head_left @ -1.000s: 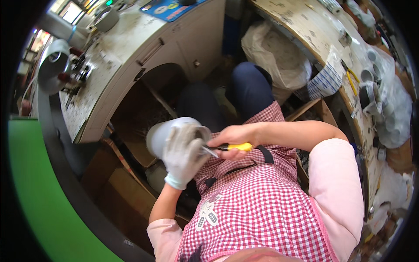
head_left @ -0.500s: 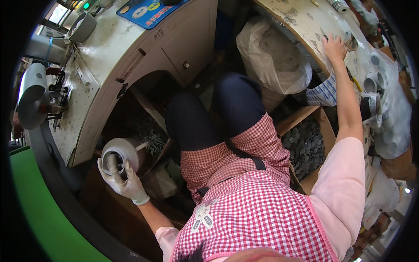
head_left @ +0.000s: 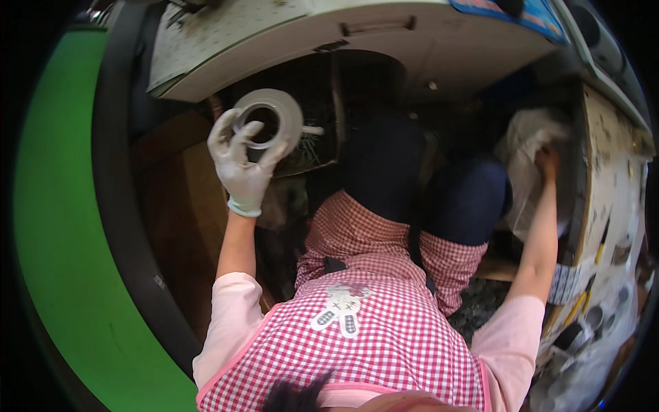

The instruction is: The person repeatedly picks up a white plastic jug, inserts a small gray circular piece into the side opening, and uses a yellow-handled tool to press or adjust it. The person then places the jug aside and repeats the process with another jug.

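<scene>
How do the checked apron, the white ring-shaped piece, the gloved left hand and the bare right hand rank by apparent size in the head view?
1. checked apron, largest by far, though nearest the camera
2. and 3. gloved left hand and white ring-shaped piece look alike; unranked
4. bare right hand, smallest, partly hidden

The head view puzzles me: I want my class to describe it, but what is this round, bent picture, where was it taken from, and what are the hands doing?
There is no machine here. A person wears a wide fisheye camera on the head, looking down at their own body, so straight edges bend near the rim. The checked pink apron and dark trousers belong to the wearer, who looks to be seated. The left hand, in a white glove, holds up a pale grey ring-shaped part with a hole through its middle. The bare right hand reaches out to the side and touches a white bag or cloth beside a speckled workbench with small tools on it. A second pale bench runs across the top. The green area at the left is the floor.
</scene>
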Available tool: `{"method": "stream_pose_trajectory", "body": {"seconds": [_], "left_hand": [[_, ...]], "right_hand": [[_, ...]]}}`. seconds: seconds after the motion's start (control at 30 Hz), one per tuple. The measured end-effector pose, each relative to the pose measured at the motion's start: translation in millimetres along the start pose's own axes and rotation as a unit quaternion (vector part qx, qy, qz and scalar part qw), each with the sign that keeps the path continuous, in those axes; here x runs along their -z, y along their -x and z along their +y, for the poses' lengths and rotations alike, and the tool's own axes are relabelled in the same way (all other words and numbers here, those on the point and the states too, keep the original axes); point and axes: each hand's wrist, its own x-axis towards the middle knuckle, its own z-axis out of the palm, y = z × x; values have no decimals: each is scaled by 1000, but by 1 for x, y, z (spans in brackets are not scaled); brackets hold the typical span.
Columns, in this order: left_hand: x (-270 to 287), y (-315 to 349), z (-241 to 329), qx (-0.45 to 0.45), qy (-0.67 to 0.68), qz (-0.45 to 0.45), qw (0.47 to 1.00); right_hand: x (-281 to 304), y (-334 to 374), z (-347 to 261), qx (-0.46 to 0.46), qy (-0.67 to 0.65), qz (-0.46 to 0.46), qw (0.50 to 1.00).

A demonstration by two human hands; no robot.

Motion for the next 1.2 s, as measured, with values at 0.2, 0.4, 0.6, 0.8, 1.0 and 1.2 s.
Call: {"method": "stream_pose_trajectory", "body": {"seconds": [0.2, 0.4, 0.6, 0.8, 1.0, 1.2], "left_hand": [[10, -10, 16, -57, 13, -62, 996], [53, -16, 61, -42, 244, -74, 966], [34, 1, 116, -40, 454, -267, 849], [22, 51, 165, -124, 355, -199, 905], [14, 66, 185, -203, 304, -194, 911], [11, 63, 185, -208, 318, -169, 909]], "right_hand": [[48, 49, 20, -141, -278, 31, 950], [143, 195, -150, 92, -354, 208, 907], [255, 348, -337, 296, -599, -159, 726], [282, 428, -373, 523, -284, -113, 796], [256, 465, -344, 499, -101, -33, 860], [236, 467, -350, 519, -48, 79, 850]]}}
